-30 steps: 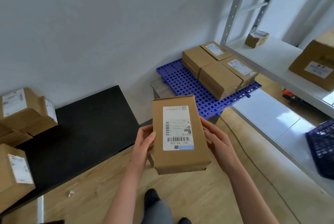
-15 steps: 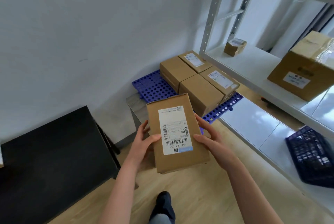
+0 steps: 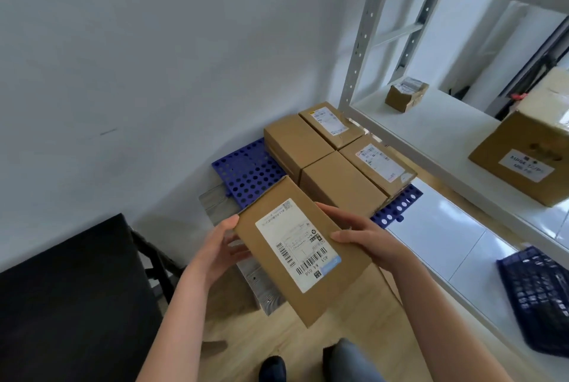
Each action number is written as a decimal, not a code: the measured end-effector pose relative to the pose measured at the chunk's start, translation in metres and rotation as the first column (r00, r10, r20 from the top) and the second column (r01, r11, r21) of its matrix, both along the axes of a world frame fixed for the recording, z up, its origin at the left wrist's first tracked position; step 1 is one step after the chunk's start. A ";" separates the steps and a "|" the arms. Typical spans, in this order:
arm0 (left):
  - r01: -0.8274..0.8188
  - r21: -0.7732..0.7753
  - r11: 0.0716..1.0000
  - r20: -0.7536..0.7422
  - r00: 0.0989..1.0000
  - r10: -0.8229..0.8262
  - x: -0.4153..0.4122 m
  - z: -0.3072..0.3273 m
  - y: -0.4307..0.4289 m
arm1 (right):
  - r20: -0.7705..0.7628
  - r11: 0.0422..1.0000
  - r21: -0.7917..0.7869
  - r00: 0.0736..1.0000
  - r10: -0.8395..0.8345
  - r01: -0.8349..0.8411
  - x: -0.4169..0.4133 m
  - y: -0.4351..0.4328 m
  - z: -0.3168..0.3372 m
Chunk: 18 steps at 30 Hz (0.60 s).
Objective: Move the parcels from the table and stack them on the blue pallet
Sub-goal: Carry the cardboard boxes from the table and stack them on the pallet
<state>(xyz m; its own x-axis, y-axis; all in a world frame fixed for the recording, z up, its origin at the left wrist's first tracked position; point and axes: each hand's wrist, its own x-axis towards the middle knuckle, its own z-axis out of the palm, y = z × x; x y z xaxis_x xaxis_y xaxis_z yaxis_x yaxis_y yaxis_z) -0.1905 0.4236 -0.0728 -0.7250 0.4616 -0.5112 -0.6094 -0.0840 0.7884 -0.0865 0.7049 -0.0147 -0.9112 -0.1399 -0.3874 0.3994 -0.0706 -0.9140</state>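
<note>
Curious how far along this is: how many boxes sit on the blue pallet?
4, two by two on the pallet. Left: rear plain box, front plain box. Right: rear labelled box, front labelled box. Others may hide underneath.

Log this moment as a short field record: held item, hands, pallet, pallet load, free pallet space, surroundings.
held item: brown parcel, label up, tilted, in the air in front of the pallet
hands: left hand and right hand grip its opposite sides
pallet: blue pallet, by the wall
pallet load: four parcels seen from above, two by two, on its right part
free space: bare pallet left of them
surroundings: black table at left; white rack at right with small box and large box; dark blue crate below
</note>
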 end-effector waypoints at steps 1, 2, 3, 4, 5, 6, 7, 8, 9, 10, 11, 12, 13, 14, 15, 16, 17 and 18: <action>-0.032 -0.008 0.999 0.010 0.999 0.032 -0.003 -0.003 0.002 | 0.003 1.000 -0.001 1.000 0.007 -0.007 -0.009 0.006 -0.004; -0.073 -0.016 0.997 0.022 0.997 0.073 -0.005 -0.005 0.004 | -0.001 1.000 0.001 1.000 0.006 -0.006 -0.019 0.012 -0.007; -0.116 -0.018 0.993 0.034 0.993 0.116 -0.007 -0.007 0.007 | -0.016 1.000 0.008 1.000 0.000 0.000 -0.030 0.018 -0.009; -0.160 -0.013 0.987 0.047 0.986 0.160 -0.009 -0.010 0.010 | -0.042 1.000 0.024 0.999 -0.004 0.005 -0.041 0.026 -0.011; -0.212 -0.008 0.977 0.061 0.975 0.212 -0.010 -0.012 0.014 | -0.072 0.999 0.052 0.997 -0.009 0.013 -0.052 0.033 -0.012; -0.277 0.001 0.961 0.081 0.958 0.276 -0.010 -0.014 0.018 | -0.098 0.996 0.086 0.995 -0.025 0.034 -0.062 0.040 -0.011; -0.356 0.018 0.934 0.110 0.930 0.352 -0.010 -0.016 0.022 | -0.121 0.990 0.120 0.991 -0.053 0.068 -0.072 0.047 -0.010; -0.442 0.046 0.896 0.151 0.889 0.431 -0.009 -0.017 0.027 | -0.141 0.983 0.151 0.987 -0.079 0.100 -0.082 0.055 -0.008; -0.528 0.077 0.846 0.192 0.840 0.507 -0.008 -0.017 0.033 | -0.163 0.977 0.176 0.983 -0.090 0.119 -0.093 0.062 -0.006; -0.602 0.106 0.792 0.221 0.790 0.571 -0.006 -0.017 0.039 | -0.182 0.974 0.189 0.979 -0.093 0.128 -0.103 0.069 -0.004; -0.665 0.127 0.736 0.241 0.740 0.627 -0.003 -0.015 0.046 | -0.197 0.973 0.189 0.976 -0.094 0.132 -0.113 0.074 -0.002; -0.721 0.150 0.676 0.263 0.688 0.676 0.000 -0.014 0.052 | -0.210 0.974 0.185 0.974 -0.089 0.129 -0.121 0.077 0.001; -0.771 0.174 0.613 0.288 0.635 0.717 0.003 -0.012 0.059 | -0.215 0.975 0.189 0.974 -0.074 0.116 -0.129 0.079 0.002; -0.809 0.194 0.554 0.317 0.587 0.745 0.006 -0.009 0.066 | -0.210 0.975 0.204 0.977 -0.045 0.089 -0.136 0.078 0.004; -0.834 0.206 0.511 0.339 0.551 0.763 0.009 -0.008 0.074 | -0.196 0.974 0.220 0.981 -0.009 0.053 -0.142 0.077 0.005; -0.851 0.212 0.481 0.359 0.525 0.772 0.011 -0.007 0.083 | -0.176 0.975 0.223 0.984 0.024 0.016 -0.147 0.074 0.006; -0.863 0.211 0.460 0.379 0.506 0.775 0.014 -0.007 0.093 | -0.148 0.977 0.215 0.988 0.047 -0.015 -0.150 0.070 0.005; -0.872 0.208 0.443 0.398 0.489 0.776 0.016 -0.007 0.103 | -0.111 0.979 0.201 0.992 0.061 -0.038 -0.152 0.065 0.004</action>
<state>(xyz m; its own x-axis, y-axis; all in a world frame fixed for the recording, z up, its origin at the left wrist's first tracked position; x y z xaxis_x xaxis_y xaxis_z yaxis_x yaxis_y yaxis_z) -0.1743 0.5263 -0.0797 -0.7495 -0.1285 -0.6495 -0.2368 -0.8641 0.4442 -0.2385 0.7702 -0.0110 -0.9453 -0.1172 -0.3043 0.2886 0.1336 -0.9481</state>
